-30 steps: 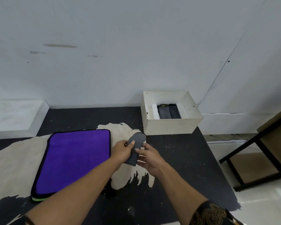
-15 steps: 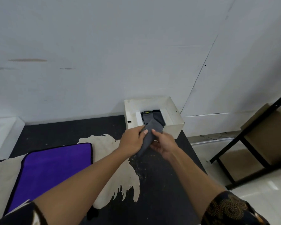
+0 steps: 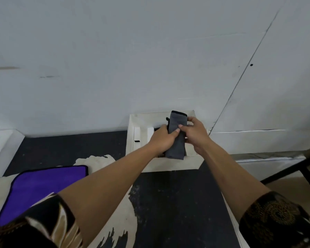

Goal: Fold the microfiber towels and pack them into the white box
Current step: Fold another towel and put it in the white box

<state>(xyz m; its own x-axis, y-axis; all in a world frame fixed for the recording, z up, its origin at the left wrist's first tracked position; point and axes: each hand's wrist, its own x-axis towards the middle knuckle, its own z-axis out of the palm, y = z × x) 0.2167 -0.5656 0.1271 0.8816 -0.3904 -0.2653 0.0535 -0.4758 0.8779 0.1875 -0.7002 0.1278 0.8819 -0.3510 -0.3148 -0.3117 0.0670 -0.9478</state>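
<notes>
A folded grey towel (image 3: 176, 140) with a black edge stands on end over the white box (image 3: 172, 164) by the wall. My left hand (image 3: 162, 138) grips its left side and my right hand (image 3: 195, 135) grips its right side, thumbs meeting on the front. The towel's lower end dips inside the box. My hands hide most of the box's contents; a white divider (image 3: 149, 132) shows at its left. A purple towel (image 3: 41, 185) with black trim lies flat at the lower left.
The box sits against a white wall on a black surface with worn beige patches (image 3: 95, 161). A black metal frame (image 3: 290, 169) with a brown panel stands at the right. A white ledge (image 3: 2, 145) runs along the far left.
Both hands carried the grey towel forward from above the table to over the box and turned it upright. The view has moved closer to the box.
</notes>
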